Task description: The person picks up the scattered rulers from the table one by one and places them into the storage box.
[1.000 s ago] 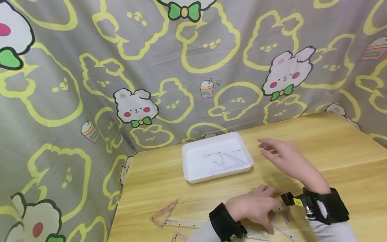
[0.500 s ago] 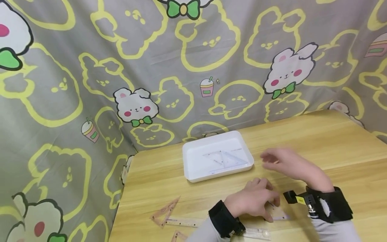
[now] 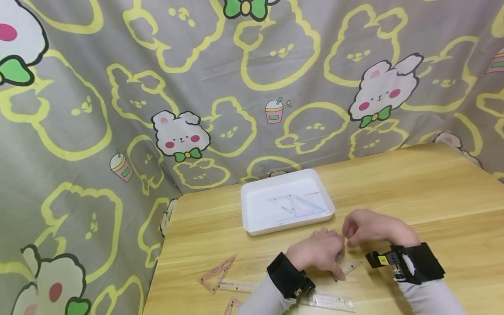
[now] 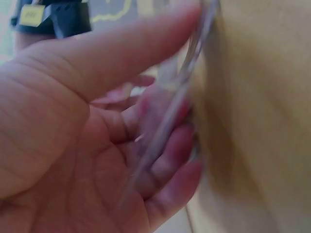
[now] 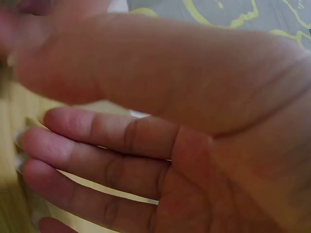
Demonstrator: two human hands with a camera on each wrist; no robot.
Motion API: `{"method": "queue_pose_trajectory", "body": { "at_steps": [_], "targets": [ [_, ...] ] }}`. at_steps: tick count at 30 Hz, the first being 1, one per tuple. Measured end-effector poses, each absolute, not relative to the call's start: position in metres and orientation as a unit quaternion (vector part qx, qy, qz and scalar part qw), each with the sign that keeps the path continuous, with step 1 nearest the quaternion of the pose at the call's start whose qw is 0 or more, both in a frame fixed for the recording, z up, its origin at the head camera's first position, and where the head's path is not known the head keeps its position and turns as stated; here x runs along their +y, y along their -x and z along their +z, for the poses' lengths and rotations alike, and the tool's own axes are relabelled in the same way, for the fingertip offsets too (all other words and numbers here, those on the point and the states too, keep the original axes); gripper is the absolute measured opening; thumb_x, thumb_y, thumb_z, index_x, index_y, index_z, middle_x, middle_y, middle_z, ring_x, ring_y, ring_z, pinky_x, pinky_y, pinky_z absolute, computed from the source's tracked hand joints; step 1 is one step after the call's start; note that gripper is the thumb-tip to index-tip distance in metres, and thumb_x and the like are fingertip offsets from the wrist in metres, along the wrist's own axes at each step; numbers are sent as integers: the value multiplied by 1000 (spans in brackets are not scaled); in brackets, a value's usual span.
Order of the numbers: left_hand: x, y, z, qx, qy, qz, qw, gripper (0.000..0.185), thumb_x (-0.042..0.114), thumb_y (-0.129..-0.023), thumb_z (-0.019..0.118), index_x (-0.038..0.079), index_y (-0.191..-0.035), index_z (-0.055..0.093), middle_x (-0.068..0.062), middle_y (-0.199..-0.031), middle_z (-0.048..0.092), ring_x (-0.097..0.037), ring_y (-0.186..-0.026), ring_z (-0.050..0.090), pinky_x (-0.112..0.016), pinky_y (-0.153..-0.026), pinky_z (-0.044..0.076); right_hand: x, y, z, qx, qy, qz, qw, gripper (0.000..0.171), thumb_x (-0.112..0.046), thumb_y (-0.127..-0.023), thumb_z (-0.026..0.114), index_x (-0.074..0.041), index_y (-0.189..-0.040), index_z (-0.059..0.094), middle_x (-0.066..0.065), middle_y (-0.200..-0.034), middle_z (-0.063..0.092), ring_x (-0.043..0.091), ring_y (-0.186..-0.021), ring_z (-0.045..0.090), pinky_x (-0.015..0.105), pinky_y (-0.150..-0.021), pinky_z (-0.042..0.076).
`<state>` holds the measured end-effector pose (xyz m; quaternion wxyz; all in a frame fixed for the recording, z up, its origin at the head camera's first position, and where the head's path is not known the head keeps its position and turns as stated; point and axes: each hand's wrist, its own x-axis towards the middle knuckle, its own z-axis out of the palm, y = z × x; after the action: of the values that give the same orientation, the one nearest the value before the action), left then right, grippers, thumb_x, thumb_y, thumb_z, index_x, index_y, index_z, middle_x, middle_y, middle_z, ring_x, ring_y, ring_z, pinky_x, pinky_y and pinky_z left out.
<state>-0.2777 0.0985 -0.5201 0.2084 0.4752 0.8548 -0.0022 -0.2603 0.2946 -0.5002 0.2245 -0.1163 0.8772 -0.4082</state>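
My left hand [image 3: 318, 250] holds a clear plastic set square [image 3: 349, 267] close over the table. In the left wrist view its thumb [image 4: 141, 48] lies along the edge of the clear plastic [image 4: 167, 114], with the curled fingers behind. My right hand [image 3: 368, 228] is right by the left fingertips at the far end of the set square. The right wrist view shows its fingers [image 5: 107, 136] loosely extended and its thumb [image 5: 97, 63] across above them, with nothing visible in the palm.
A white tray [image 3: 249, 214] stands at the back, with clear set squares [image 3: 303, 206] and a ruler in it. On the left lie a pink set square [image 3: 217, 274], a clear ruler [image 3: 238, 286] and part of another pink piece [image 3: 233, 305]. Another ruler [image 3: 330, 302] lies near my left wrist.
My left hand has moved slightly away from me, and the set square has turned with it. My right hand has come down and toward me, from beside the tray to the left fingertips.
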Motion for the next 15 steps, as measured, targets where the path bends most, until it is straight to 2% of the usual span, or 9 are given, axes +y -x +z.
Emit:
{"method": "queue_pose_trajectory", "body": {
  "at_steps": [4, 10, 15],
  "targets": [
    [89, 290, -524, 852, -460, 90, 233, 35, 32, -83, 90, 19, -97, 61, 15, -83, 56, 0, -73, 54, -12, -63, 41, 290, 260, -509, 849, 130, -444, 256, 27, -1, -73, 77, 1, -98, 71, 5, -87, 71, 20, -80, 65, 34, -73, 55],
    [78, 302, -523, 850, -461, 158, 198, 36, 28, -84, 90, 17, -99, 59, 15, -85, 58, 3, -72, 55, -10, -63, 44, 285, 263, -519, 773, 193, -528, 295, 11, 1, -90, 69, 5, -100, 70, 13, -82, 71, 14, -66, 63, 26, -59, 55],
    [75, 309, -514, 849, -427, 219, 220, 34, 27, -87, 88, 16, -95, 56, 13, -78, 61, 2, -55, 61, -14, -57, 49, 289, 269, -517, 761, 205, -552, 271, 9, 2, -97, 62, 6, -101, 69, 19, -84, 72, 16, -67, 67, 27, -60, 58]
  ]
}}
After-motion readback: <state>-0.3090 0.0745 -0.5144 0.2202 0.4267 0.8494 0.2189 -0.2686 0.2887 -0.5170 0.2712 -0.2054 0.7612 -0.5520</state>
